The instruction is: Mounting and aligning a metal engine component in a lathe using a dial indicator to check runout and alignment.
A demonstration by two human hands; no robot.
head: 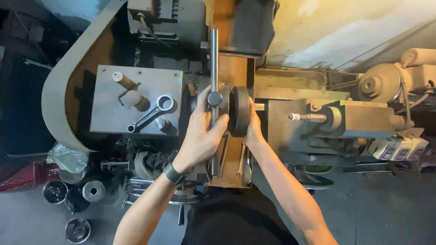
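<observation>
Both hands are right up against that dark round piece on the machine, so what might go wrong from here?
Three risks, as a guess:
1. The left hand grips the long steel bar; if it slips, the knuckles could hit the machine.
2. The right hand is tucked behind the dark disc, where fingers might get pinched.
3. A wrench lies loose on the grey plate; shaking could send it off.

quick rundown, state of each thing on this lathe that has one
left hand: gripping the long steel bar at its hub
right hand: pressed on the dark round disc
ring spanner: lying flat on the grey headstock cover, unheld
tailstock: set apart from the disc
wristwatch: worn on the left wrist
</observation>
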